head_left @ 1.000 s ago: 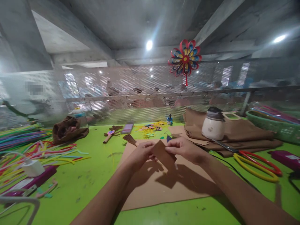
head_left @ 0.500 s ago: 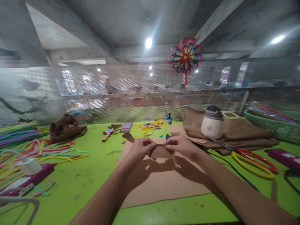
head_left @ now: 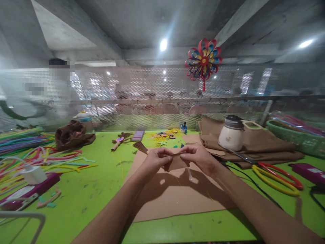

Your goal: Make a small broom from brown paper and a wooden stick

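Two bare hands meet above the middle of the green table (head_left: 76,196). The left hand (head_left: 154,161) and the right hand (head_left: 199,158) each pinch one end of a single small brown paper piece (head_left: 175,162), held just over one large brown cardboard sheet (head_left: 177,200). One white jug with a dark lid (head_left: 231,134) stands far right on folded brown paper (head_left: 266,144). One pair of red and yellow handled scissors (head_left: 276,174) lies to the right. The coloured sticks (head_left: 30,152) on the left are too many and too blurred to count. The paper's near edge is hidden by shadow.
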`<state>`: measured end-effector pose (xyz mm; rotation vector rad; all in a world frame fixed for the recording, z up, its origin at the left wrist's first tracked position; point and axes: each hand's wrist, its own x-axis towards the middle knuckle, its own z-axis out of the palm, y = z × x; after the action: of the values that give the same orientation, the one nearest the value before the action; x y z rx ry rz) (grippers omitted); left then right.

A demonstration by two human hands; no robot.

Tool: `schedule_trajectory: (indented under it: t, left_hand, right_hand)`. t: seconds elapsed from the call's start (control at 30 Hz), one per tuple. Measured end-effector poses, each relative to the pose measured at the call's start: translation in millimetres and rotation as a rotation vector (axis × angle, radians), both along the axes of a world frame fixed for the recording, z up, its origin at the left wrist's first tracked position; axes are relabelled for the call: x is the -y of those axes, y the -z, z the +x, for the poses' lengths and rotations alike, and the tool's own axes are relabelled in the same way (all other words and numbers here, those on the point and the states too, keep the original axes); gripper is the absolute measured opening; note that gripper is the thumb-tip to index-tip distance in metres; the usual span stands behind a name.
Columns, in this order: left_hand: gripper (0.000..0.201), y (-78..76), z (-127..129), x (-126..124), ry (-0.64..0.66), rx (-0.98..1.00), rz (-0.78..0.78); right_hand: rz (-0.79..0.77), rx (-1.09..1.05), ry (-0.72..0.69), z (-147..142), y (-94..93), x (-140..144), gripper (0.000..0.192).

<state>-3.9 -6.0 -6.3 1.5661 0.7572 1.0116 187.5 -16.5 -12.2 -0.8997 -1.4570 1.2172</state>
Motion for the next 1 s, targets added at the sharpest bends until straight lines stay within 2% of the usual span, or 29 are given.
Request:
schedule_trajectory:
  t: [0.23, 0.4, 0.5, 0.7, 0.87, 1.0]
  left_hand:
    - [0.017, 3.5, -1.6, -2.9, 0.012, 0.036, 0.010]
    - [0.015, 6.2, 0.4, -4.2, -0.024, 0.039, 0.018]
    - [0.013, 5.8, 2.0, -2.2, -0.024, 0.053, 0.018]
    - [0.018, 0.4, 0.5, 1.4, 0.063, 0.032, 0.011]
    - [0.041, 0.9, -0.3, 1.1, 0.050, -0.098, -0.023]
    - [0.039, 2.8, 0.6, 1.5, 0.098, -0.190, -0.059]
  right_hand:
    - [-0.042, -0.120, -0.031, -1.6, 2.5, 0.4, 0.019]
    - [-0.068, -0.165, -0.020, -3.5, 2.7, 0.6, 0.020]
    - [-0.019, -0.145, 0.004, -4.0, 3.7, 0.5, 0.018]
    - [0.041, -0.074, 0.021, -0.4, 6.5, -0.7, 0.012]
    - [0.105, 0.025, 0.006, 3.1, 7.5, -3.9, 0.011]
    - [0.138, 0.072, -0.019, 5.2, 7.0, -5.7, 0.010]
